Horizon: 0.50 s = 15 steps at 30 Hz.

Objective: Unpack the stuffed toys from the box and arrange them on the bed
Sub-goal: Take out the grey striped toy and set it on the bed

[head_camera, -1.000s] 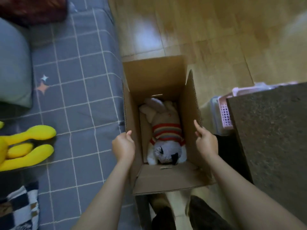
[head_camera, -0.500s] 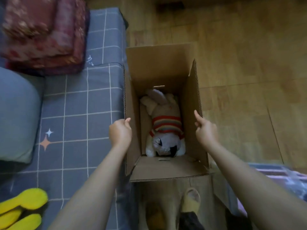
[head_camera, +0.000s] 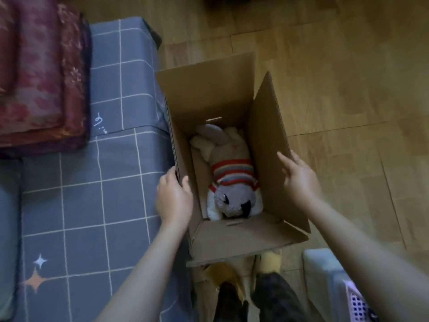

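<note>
Cardboard sits under both my palms: my left hand (head_camera: 174,201) is clamped over the top edge of the box's near-bed wall, thumb inside and fingers curled down the outside, while my right hand (head_camera: 299,182) lies with fingers loosely spread against the outer face of the raised flap on the opposite side, pressing on it rather than closed around anything. Between the two hands the box (head_camera: 209,94) stands open on the wooden floor (head_camera: 348,66), all its flaps folded out. Down at the bottom of the box lies one stuffed toy (head_camera: 232,180), a grey and white plush animal in a red-striped jumper (head toward me, legs toward the far wall). Touching the box on my left hand's side is the bed (head_camera: 76,194), covered in a grey-blue grid-pattern sheet. Farther along the bed from the box rests a dark red patterned cushion (head_camera: 39,73).
</note>
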### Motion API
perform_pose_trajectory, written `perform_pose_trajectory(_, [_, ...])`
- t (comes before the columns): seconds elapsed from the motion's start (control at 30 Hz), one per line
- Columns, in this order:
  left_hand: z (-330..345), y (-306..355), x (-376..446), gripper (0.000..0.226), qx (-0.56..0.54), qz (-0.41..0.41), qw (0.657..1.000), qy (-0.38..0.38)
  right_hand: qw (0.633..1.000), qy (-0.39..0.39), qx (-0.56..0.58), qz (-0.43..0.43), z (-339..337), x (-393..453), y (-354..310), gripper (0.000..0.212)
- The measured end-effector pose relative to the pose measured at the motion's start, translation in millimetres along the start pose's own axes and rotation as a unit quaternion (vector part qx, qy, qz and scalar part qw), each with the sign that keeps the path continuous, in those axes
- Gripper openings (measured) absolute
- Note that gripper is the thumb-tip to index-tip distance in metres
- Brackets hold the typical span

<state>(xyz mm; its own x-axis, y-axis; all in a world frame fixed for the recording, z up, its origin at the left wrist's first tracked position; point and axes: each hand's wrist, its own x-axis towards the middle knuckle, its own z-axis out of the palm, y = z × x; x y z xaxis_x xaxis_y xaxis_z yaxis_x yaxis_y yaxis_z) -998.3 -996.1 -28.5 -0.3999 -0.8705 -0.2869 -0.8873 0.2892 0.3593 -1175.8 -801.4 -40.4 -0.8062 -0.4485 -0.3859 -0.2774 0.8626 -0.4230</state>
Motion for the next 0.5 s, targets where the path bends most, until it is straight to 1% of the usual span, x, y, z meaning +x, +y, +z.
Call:
perform_pose_trajectory(0.07, [1.9, 19.3, -18.8, 0.043, 0.014, 0.072, 0.996, 0.052, 0.994, 0.058, -0.062, -0.063, 0.4, -4.9, -9.1, 0.048])
perform_pose_trajectory(0.1, [7.3, 31.0, -23.6, 0.041, 0.010, 0.106, 0.992, 0.064, 0.990, 0.073, -0.073, -0.097, 3.0, -6.0, -15.5, 0.047])
perform_pose_trajectory(0.13, [13.8, 42.1, -25.3, 0.037, -0.004, 0.129, 0.990, 0.055, 0.986, 0.075, -0.072, -0.129, 9.0, -6.7, -22.2, 0.048])
perform_pose_trajectory(0.17, [22.6, 52.4, -24.1, 0.032, -0.029, 0.129, 0.991, 0.022, 0.984, 0.060, -0.071, -0.152, 16.9, -6.1, -29.1, 0.049])
perform_pose_trajectory(0.2, [34.2, 61.6, -19.0, 0.031, -0.066, 0.095, 0.993, -0.024, 0.985, 0.027, -0.062, -0.158, 26.5, -1.9, -35.6, 0.049])
perform_pose_trajectory(0.23, [47.5, 68.3, -10.5, 0.030, -0.108, 0.032, 0.991, -0.072, 0.989, -0.015, -0.037, -0.141, 38.1, 4.8, -40.9, 0.049])
perform_pose_trajectory(0.27, [66.6, 71.8, 2.5, 0.031, -0.142, -0.045, 0.982, -0.112, 0.993, -0.061, -0.004, -0.098, 53.4, 14.9, -43.3, 0.048])
perform_pose_trajectory(0.33, [110.6, 69.1, 32.1, 0.031, -0.176, -0.202, 0.945, -0.186, 0.990, -0.125, 0.059, 0.014, 90.9, 38.7, -38.7, 0.047])
perform_pose_trajectory(0.37, [133.5, 64.1, 47.0, 0.032, -0.183, -0.258, 0.923, -0.220, 0.983, -0.144, 0.089, 0.068, 109.9, 51.9, -33.9, 0.047])
perform_pose_trajectory(0.43, [185.1, 47.5, 67.6, 0.035, -0.175, -0.305, 0.894, -0.279, 0.965, -0.171, 0.132, 0.146, 151.3, 79.9, -16.2, 0.049])
perform_pose_trajectory(0.5, [229.3, 28.0, 78.5, 0.039, -0.158, -0.299, 0.888, -0.311, 0.956, -0.183, 0.133, 0.187, 185.5, 102.0, 4.7, 0.051])
